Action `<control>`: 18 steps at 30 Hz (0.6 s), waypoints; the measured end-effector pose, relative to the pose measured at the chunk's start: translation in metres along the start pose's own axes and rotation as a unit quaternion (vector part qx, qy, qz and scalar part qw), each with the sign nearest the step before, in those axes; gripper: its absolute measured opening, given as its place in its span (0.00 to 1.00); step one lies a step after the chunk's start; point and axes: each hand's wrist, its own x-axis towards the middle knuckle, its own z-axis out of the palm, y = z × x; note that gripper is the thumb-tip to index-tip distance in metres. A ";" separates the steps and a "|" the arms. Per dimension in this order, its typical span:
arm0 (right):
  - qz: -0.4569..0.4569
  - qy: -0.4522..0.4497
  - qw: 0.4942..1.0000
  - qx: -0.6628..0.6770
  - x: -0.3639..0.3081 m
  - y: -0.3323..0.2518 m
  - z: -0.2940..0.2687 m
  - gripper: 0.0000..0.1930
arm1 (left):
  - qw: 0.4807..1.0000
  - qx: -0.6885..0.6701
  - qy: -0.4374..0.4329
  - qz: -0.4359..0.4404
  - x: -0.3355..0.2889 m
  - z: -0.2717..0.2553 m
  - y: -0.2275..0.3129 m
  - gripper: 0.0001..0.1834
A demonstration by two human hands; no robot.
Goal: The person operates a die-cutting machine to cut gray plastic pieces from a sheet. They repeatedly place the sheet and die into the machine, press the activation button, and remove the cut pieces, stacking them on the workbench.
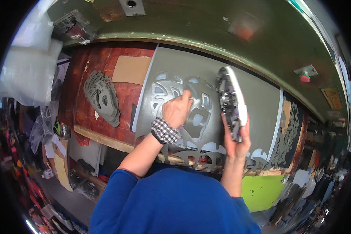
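My right hand (236, 138) grips a cutting die (233, 97), holding it on edge above the sheet. The die has a white back and a dark, openwork metal side facing left. My left hand (177, 110), with a checked band at its wrist, is over a grey foam-like sheet (255, 93). Its thumb and index finger close on a grey cut-out piece (195, 90). Around that hand the sheet has curved cut shapes, and a paler surface shows through the gaps. Part of the cut pattern is hidden under my left hand.
A stack of grey cut-out pieces (102, 97) lies on the red-brown board at left, near a brown cardboard piece (132, 70). Small grey scraps (286, 138) lie at right. A green machine beam (183, 23) with a red button (304, 77) spans the far side.
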 end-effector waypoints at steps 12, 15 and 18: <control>-0.254 0.122 0.915 -0.288 -0.064 -0.089 -0.047 0.36 | 0.981 0.006 -0.005 0.194 0.080 0.019 0.051 0.23; -0.205 0.091 0.942 -0.251 -0.061 -0.077 -0.036 0.37 | 0.948 0.039 -0.142 0.280 0.085 0.066 0.083 0.23; -0.165 0.039 0.942 -0.288 -0.041 -0.065 -0.024 0.40 | 0.889 -0.072 -0.235 0.388 0.043 0.060 0.099 0.12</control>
